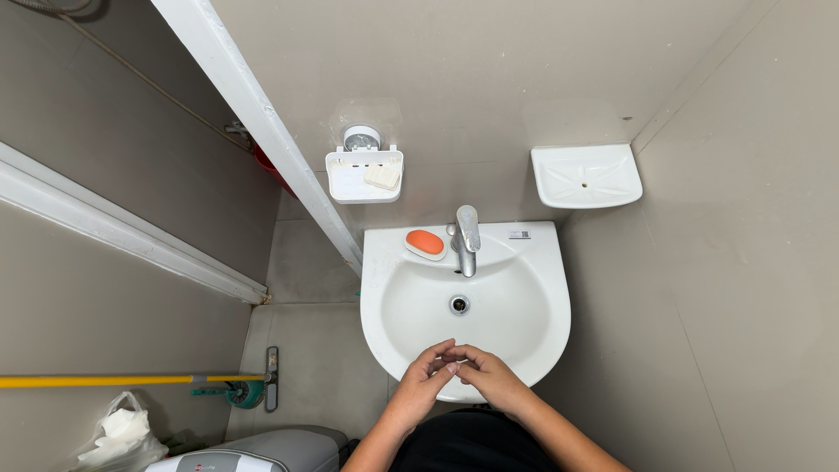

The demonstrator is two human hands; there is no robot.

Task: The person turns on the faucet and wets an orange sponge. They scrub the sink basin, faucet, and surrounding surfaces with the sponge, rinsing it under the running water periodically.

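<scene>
Both hands meet fingertip to fingertip over the near rim of the white washbasin, the left hand curled against the right hand, holding nothing that can be seen. They hang above the bowl, where runoff would fall toward the drain. Beyond it stands the chrome tap, not visibly running, with an orange soap bar just beside it on the ledge, well apart from the fingers. On the wall above, a soap holder keeps a pale bar off the wet.

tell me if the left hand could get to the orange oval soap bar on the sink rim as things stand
Probably yes. The left hand rests against the right hand over the white ceramic sink's near edge, and only open basin lies between it and the orange oval soap bar, left of the metal tap.
</scene>
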